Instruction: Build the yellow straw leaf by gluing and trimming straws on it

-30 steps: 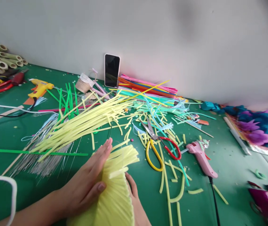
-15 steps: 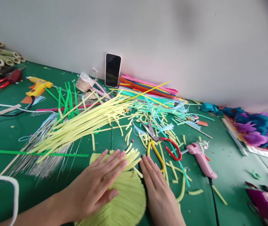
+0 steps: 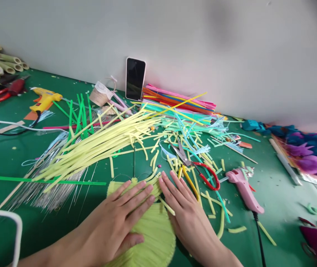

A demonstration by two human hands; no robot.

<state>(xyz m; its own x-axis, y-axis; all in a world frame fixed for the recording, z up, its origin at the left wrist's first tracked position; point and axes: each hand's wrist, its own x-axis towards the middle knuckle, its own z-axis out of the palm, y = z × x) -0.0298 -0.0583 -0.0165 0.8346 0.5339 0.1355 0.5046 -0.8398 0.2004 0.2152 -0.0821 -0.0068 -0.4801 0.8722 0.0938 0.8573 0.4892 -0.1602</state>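
Note:
A pale green leaf-like piece [image 3: 154,231] made of ribbed strips lies at the near edge of the view, with thin wires curving at its top. My left hand [image 3: 119,218] rests flat across its upper left part, fingers stretched out. On its upper right side my right hand [image 3: 185,211] lies palm down, fingers extended, the tips on short yellow-green pipe cleaner ends [image 3: 155,180]. Neither hand grips anything. Just beyond my right hand are scissors [image 3: 185,157] with one red and one yellow handle, blades apart. The parts beneath both palms are hidden.
Long yellow-green pipe cleaners [image 3: 100,146] lie over metal wires [image 3: 49,191]. A pink glue gun [image 3: 244,189] is at right, a yellow glue gun [image 3: 45,99] at far left. A phone [image 3: 135,78] leans on the wall beside colourful pipe cleaners [image 3: 180,99]. Purple and blue flowers [image 3: 311,148] lie far right.
My right hand has shifted left from the table beside the piece onto its upper right edge, pressing the pipe cleaner ends inward. My left hand stays flat. The view has shifted slightly.

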